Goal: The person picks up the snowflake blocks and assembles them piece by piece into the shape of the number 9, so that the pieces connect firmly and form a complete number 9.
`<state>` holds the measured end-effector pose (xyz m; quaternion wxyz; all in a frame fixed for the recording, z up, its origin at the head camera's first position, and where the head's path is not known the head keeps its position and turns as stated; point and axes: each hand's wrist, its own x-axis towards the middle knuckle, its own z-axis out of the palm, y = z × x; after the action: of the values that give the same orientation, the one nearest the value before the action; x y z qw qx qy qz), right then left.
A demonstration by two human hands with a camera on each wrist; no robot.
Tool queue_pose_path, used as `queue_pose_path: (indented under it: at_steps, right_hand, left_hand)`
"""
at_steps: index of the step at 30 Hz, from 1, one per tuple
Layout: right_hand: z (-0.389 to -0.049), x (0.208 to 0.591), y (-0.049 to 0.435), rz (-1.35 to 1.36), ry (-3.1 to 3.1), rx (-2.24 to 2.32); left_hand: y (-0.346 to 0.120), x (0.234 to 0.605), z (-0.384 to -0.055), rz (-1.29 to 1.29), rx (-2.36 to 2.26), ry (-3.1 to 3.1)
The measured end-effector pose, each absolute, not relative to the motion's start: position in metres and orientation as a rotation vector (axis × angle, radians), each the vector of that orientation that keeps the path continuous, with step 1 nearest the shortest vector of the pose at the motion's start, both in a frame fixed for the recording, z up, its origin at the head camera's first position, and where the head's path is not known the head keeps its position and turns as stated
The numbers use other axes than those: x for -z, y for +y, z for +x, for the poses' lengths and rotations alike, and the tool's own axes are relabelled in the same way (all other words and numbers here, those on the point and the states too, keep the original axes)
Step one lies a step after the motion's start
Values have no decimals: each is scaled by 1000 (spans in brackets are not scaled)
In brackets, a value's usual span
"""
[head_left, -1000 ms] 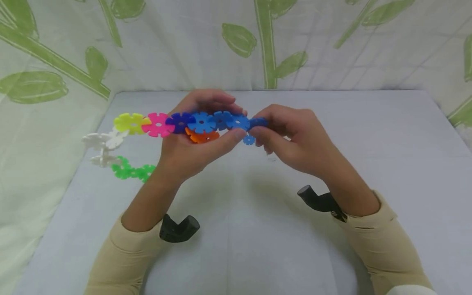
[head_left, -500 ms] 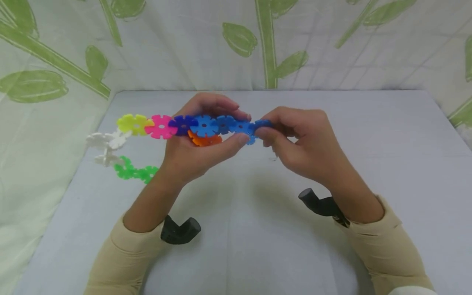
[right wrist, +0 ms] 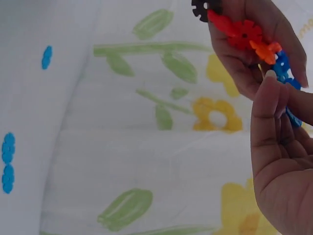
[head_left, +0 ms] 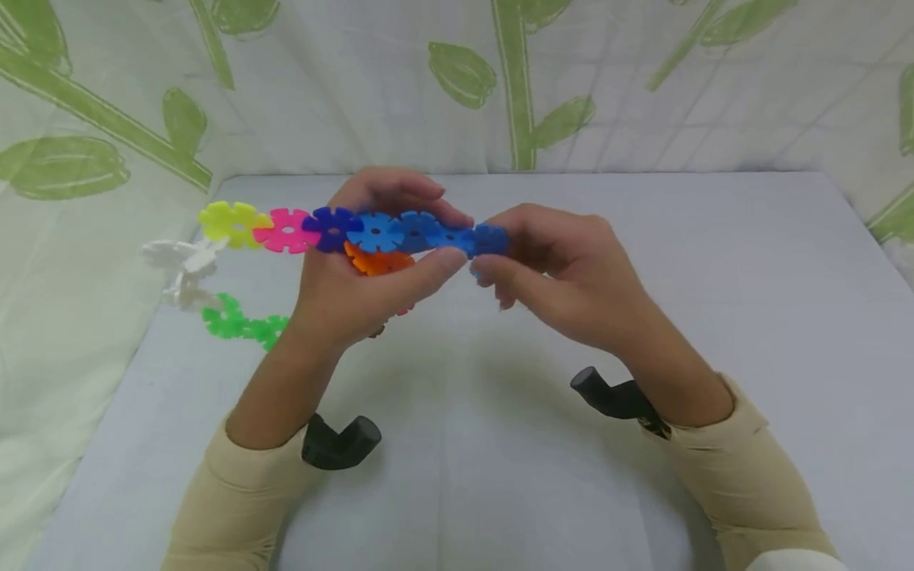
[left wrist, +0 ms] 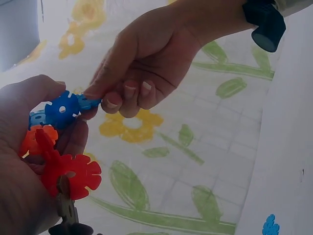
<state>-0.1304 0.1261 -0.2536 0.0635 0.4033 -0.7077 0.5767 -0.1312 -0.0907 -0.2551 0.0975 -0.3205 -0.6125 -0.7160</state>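
A chain of interlocked plastic snowflake discs hangs across my left hand [head_left: 343, 297] in the head view. Along its top run a yellow disc [head_left: 227, 225], a pink disc [head_left: 284, 231], a dark blue disc [head_left: 332, 230] and several lighter blue ones. My left hand holds the blue stretch between thumb and fingers. At the right end, my right hand [head_left: 578, 266] pinches the last blue disc [head_left: 491, 238], which overlaps its neighbour; how deep the slots sit I cannot tell. An orange disc [head_left: 378, 260] shows in the left palm, and a red disc [left wrist: 73, 175] below it in the left wrist view.
White discs [head_left: 182, 258] and green discs [head_left: 246, 321] of the chain dangle left of the left wrist. Loose blue discs [right wrist: 8, 147] lie on the white tabletop [head_left: 750, 317]. A leaf-printed cloth [head_left: 607, 71] stands behind it. Each wrist bears a black camera mount [head_left: 341, 442].
The end blue disc, seen nearly edge-on a second ago, now shows more of its face, in line with the chain. Both hands drifted slightly right, then back left with the chain.
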Motion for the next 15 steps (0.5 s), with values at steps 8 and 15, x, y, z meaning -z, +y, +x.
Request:
queue_pose_path:
  at_steps: [8, 15]
  right_hand:
    - [-158, 279, 116, 1245, -2526, -1551]
    - [-190, 319, 78, 1481, -3124, -1130]
  left_hand:
    - [-100, 247, -132, -871, 2129, -1758]
    - [-96, 249, -133, -904, 2143, -1744]
